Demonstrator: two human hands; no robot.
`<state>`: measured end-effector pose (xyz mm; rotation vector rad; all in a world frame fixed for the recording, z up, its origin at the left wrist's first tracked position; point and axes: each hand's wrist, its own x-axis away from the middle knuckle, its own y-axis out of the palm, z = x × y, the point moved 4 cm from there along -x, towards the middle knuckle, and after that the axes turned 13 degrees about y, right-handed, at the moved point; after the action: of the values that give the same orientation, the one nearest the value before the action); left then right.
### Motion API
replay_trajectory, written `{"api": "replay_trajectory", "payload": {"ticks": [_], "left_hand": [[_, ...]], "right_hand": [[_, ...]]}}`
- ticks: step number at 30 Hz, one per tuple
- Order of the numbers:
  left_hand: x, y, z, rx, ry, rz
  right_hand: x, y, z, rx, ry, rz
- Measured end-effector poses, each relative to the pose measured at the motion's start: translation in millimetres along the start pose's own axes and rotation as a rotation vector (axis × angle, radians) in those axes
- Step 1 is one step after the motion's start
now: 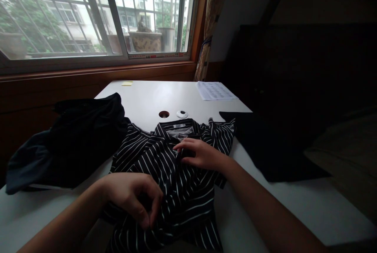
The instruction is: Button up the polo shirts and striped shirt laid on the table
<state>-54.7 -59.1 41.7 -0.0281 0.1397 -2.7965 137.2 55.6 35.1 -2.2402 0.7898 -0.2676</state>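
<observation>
Shirt (188, 182), black with white stripes, is lying on the white desk (141, 95), its collar (161, 130) pointing away from the person. Over the shirt's near left part, the left hand (132, 192) is bending thumb and fingers toward each other; whether they are pinching cloth, I cannot tell. Just below the shirt's collar, the right hand (200, 154) is hanging loose, thumb and fingers parting. Dark clothes (85, 139) are heaping up left of the shirt, dark cloth (271, 155) is lying flat right of it, and printed papers (216, 91) are resting beyond its right sleeve (222, 135).
</observation>
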Motion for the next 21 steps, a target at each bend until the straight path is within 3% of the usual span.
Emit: {"api": "replay_trajectory", "payload": {"ticks": [2, 5, 8, 12, 14, 21], "left_hand": [[1.2, 2.4, -4.9, 0.069, -0.033, 0.012], [0.6, 1.9, -10.4, 0.204, -0.064, 0.129], [-3.0, -8.5, -12.4, 0.239, -0.026, 0.409], [-3.7, -27.6, -12.4, 0.006, 0.010, 0.826], [-5.7, -30.7, -13.0, -0.112, -0.012, 0.875], [-15.7, -25.5, -18.7, -0.412, -0.039, 0.817]], "right_hand": [[-0.2, 0.4, 0.7, 0.009, -0.009, 0.003], [-0.3, 0.6, 1.3, -0.028, -0.021, 0.014], [-0.5, 0.3, 0.6, -0.095, -0.017, 0.029], [-2.0, 1.7, -4.8, -0.138, -0.011, 0.080], [-3.1, 4.6, -8.8, -0.152, -0.016, 0.093], [-5.8, 16.5, -14.8, -0.157, -0.012, 0.075]]}}
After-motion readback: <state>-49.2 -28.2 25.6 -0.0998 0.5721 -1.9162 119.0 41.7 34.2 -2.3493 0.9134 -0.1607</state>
